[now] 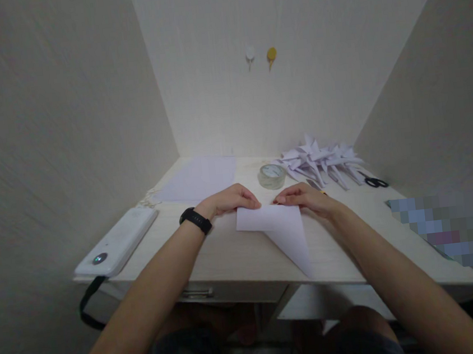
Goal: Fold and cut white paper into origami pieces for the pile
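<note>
A folded sheet of white paper point(282, 228) lies on the desk in front of me, with a straight fold along its far edge and a pointed corner toward the desk's front. My left hand point(239, 198) pinches the paper's far edge left of its middle; a black watch is on that wrist. At the right part of the same edge, my right hand point(298, 197) has its fingers closed on the paper. The fingertips of both hands are a short gap apart. Just beyond them stands a roll of clear tape point(272, 176).
Folded paper pinwheels point(321, 159) are heaped at the back right, near black scissors point(375, 181) and a cutter point(314, 184). Flat paper sheets point(202, 176) lie at the back left. A white power bank point(119, 243) rests at the left edge. Walls enclose the desk.
</note>
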A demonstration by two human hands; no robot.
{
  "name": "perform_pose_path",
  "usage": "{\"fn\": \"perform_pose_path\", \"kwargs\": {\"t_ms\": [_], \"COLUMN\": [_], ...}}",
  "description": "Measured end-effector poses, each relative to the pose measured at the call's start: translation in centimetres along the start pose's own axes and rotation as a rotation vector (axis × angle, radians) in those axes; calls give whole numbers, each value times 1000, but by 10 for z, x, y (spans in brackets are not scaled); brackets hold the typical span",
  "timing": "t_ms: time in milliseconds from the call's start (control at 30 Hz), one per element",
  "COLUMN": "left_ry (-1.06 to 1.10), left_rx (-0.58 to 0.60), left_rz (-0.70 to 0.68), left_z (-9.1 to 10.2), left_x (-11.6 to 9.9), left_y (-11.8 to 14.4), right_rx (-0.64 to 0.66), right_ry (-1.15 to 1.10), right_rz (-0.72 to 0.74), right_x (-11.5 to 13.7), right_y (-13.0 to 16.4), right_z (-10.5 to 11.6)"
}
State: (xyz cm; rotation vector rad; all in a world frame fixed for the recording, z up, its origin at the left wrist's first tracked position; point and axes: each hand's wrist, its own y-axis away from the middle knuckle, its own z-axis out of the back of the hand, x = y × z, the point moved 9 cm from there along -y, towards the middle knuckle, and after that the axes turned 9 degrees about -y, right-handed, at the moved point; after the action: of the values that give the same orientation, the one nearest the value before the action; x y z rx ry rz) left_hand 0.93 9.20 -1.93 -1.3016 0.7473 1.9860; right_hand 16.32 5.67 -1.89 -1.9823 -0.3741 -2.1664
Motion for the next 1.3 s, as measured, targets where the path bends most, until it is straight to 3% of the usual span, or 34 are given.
{"fn": "perform_pose_path", "kwargs": {"t_ms": [167,667,733,900,1000,1133,1300], "left_ry": [-10,58,87,210,173,-5,-80], "left_rx": [-18,91,46,-237,-179,-85,-72], "left_rz": [-11,38,51,46,67,-12,-40], "left_z": [-1,7,18,50,33,5,-6], "left_x": [0,-2,1,7,7,-5,-10], "left_y": [-1,11,12,11,5,0,0], "right_rx": [25,42,12,-72,-85,-55,5], "right_ry": [-44,-97,-129,-186,-211,-218,-214], "right_rz": [-15,-72,-57,-31,-40,-56,-109], "right_x": [-9,-3,-3,-3,-6,-9,-13], "right_y": [-3,6,5,2,0,-1,-1], "right_z": [-16,10,14,14,2,-13,-20]}}
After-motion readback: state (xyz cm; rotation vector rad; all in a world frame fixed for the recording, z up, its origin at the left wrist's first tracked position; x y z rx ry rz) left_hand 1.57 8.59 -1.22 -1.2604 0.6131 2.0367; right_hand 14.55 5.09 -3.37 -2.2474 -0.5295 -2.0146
